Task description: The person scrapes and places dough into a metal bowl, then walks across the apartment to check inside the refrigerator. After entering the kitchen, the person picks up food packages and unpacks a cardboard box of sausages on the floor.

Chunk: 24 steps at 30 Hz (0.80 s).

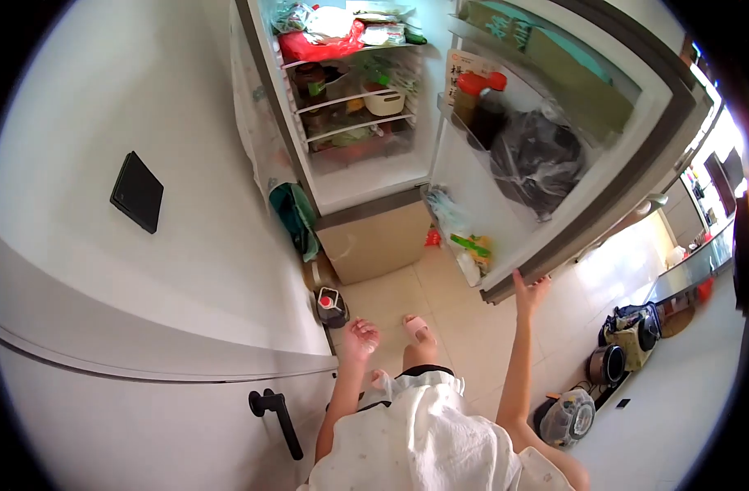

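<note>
The refrigerator [374, 196] stands open in front of me, its shelves holding bags and containers. At the lower corner of the refrigerator door [587, 233], my right hand [530, 290] grips the edge, fingers on its outer rim. My left hand [361, 337] hangs in the air above the floor, fingers loosely curled, with nothing visible in them. Nearest to it is a dark jug with a red cap [332, 308] on the floor. Door racks hold red-capped bottles [481, 102], a dark plastic bag [538, 155] and a yellow-green packet [474, 245].
At left is a white wall with a black switch panel [137, 192] and a black door handle [276, 421]. A green bag [294, 219] hangs beside the refrigerator. To the right, a pot [607, 364] and a plastic-covered appliance [567, 416] stand along a white surface.
</note>
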### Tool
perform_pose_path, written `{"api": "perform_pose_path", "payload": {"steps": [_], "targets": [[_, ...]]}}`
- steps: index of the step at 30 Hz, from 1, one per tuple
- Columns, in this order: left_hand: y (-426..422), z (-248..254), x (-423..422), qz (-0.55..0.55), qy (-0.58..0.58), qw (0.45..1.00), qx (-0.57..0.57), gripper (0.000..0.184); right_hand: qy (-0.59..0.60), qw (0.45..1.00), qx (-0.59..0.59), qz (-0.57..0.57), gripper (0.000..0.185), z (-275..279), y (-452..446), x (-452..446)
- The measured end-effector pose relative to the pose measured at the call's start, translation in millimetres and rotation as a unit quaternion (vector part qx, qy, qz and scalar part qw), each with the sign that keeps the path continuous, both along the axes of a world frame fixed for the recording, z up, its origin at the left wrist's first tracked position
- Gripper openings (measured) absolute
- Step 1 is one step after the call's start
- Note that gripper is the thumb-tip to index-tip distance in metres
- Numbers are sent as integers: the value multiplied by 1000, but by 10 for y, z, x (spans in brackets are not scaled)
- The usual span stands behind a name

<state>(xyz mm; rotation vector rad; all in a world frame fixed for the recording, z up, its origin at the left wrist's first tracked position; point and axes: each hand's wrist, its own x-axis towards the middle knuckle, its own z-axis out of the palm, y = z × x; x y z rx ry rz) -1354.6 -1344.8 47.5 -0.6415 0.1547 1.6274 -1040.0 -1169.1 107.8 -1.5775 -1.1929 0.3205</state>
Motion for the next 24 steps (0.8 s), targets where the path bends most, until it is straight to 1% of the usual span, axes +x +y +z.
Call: {"api": "perform_pose_path", "payload": {"steps": [2, 4, 6, 7, 8, 10, 12, 14, 16, 17, 19, 20, 22, 24], "targets": [[21, 3, -45, -5, -2, 1000, 4, 10, -187, 982, -28, 7, 65, -89, -120, -152], [111, 35, -93, -8, -3, 1000, 7, 10, -212, 977, 21, -20, 59, -226, -257, -480], [162, 97, -102, -4, -34, 999, 22, 11, -298, 947, 107, -58, 50, -330, -431, -809], [172, 125, -109, -4, -32, 999, 22, 11, -197, 979, 43, 20, 44, -237, -545, -959], [183, 156, -112, -12, -52, 998, 43, 11, -91, 991, -23, 96, 39, -94, -662, -1098], [222, 169, -112, -31, -72, 995, 65, 12, -40, 981, -36, 187, 33, 62, -753, -1356], [173, 122, -109, -23, -60, 997, 40, 12, -151, 960, 35, 231, 43, 19, -690, -1618], [149, 95, -115, -45, -53, 997, 45, 13, -159, 951, 102, 246, 44, 207, -639, -1906], [149, 106, -117, -31, -58, 998, 16, 16, -94, 935, -4, 342, 48, 424, -600, -2159], [149, 76, -128, -40, -59, 997, 23, 16, -93, 937, -4, 336, 48, 380, -603, -2288], [138, 63, -95, -40, -57, 997, 19, 15, -121, 914, 129, 364, 55, 228, -612, -2490], [121, 70, -102, -36, -53, 998, 15, 15, -118, 915, 129, 362, 55, 277, -594, -2517], [100, 76, -94, -38, -46, 998, 8, 15, -174, 887, 124, 411, 60, 391, -494, -2597], [83, 96, -58, -31, -52, 998, -7, 15, -158, 889, 124, 412, 60, 487, -319, -2701]]}}
